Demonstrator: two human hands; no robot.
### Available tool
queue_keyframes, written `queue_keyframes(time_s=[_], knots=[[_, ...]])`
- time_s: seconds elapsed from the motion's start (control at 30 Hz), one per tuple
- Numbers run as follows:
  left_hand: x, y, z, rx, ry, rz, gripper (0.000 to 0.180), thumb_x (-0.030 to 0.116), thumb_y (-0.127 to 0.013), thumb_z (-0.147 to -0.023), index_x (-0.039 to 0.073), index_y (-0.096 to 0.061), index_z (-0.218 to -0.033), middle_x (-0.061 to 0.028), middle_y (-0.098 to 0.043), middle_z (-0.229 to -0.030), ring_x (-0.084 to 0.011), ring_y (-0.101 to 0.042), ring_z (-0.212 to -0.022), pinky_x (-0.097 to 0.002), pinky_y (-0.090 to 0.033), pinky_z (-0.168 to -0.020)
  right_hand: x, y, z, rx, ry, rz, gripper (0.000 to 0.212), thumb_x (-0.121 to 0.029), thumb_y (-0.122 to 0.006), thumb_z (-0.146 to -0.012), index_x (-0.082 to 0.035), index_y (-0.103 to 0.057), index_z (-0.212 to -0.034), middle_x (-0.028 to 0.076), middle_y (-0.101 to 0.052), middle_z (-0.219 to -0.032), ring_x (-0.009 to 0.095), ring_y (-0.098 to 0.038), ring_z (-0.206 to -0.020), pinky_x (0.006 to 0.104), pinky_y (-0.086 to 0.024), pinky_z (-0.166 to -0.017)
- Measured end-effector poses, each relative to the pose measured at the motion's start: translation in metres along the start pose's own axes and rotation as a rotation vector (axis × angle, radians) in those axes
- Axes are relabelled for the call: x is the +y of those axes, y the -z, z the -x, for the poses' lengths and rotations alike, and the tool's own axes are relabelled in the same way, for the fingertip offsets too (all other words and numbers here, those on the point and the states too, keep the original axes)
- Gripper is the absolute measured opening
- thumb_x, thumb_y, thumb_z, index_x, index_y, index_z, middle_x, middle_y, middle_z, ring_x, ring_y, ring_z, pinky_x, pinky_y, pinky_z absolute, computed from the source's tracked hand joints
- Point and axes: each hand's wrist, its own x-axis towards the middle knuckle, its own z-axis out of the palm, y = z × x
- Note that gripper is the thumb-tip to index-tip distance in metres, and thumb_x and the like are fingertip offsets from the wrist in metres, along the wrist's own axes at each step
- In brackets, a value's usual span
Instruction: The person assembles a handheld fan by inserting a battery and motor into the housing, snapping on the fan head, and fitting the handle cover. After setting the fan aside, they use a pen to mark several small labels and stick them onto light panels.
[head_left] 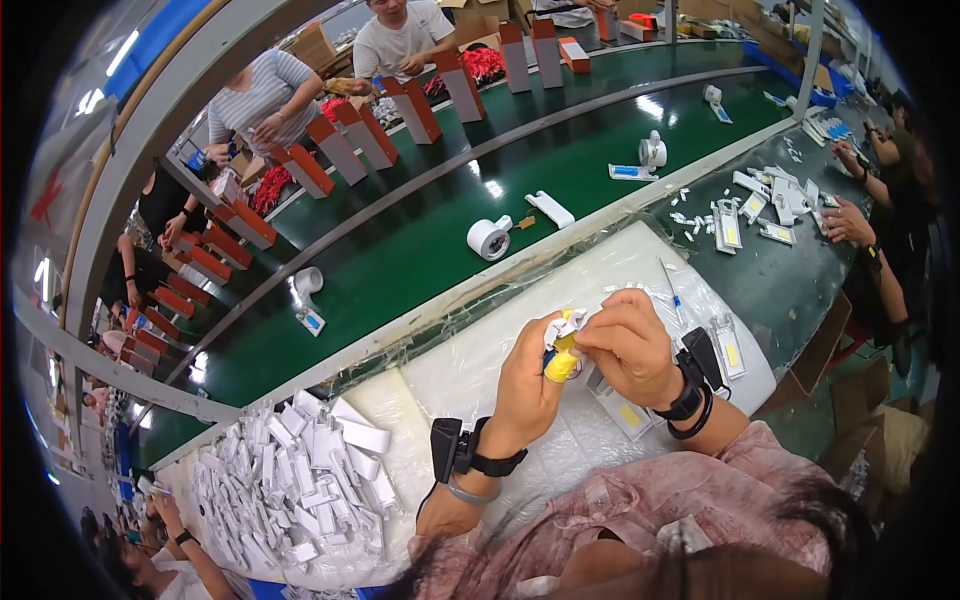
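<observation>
Close together over the foam-padded bench [470, 390], both my hands work on one small white plastic part [566, 324]. My left hand [528, 385] is closed around it from the left, with a yellow wrap [562, 366] showing at its thumb. The fingers of my right hand [632, 348] are pinched at the part's right side. Something yellow and a bit of blue show between the hands; fingers hide most of the piece. Beneath my right wrist lies a white panel with a yellow strip [628, 412], partly covered. Another such panel [730, 348] lies to the right.
A heap of white plastic pieces [300, 480] covers the bench's left. A thin blue-handled tool [672, 285] lies at right. Beyond a rail runs a green conveyor [400, 290] with round white units [489, 240] and orange-grey boxes [458, 85]. Co-workers sit across and at both sides.
</observation>
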Motion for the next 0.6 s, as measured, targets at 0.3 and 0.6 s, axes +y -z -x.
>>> queue_keyframes(time_s=[0.3,0.6], knots=[[0.002,0.003,-0.001,0.043,0.075,-0.128,0.026,0.011,-0.053,-0.095,-0.001,-0.053,-0.118,-0.0163,-0.063,-0.095,-0.0341,-0.064,-0.083,-0.0377,-0.051,-0.072,-0.002,-0.01,0.001,0.012,-0.018,0.025,0.023,0.0,-0.075,-0.069,-0.006,-0.068,-0.09,0.004,-0.063,-0.085,0.026,-0.057,-0.08,0.0356,-0.045,-0.075],[-0.014,0.044,-0.034,0.165,0.4,0.242,0.04,0.037,-0.037,-0.104,0.002,-0.057,-0.107,-0.0093,-0.064,-0.082,-0.0147,-0.062,-0.056,-0.027,-0.051,-0.047,-0.005,-0.003,-0.006,-0.041,-0.127,0.106,0.027,-0.003,-0.076,-0.073,-0.007,-0.065,-0.097,0.005,-0.065,-0.088,0.024,-0.06,-0.081,0.0373,-0.043,-0.082]])
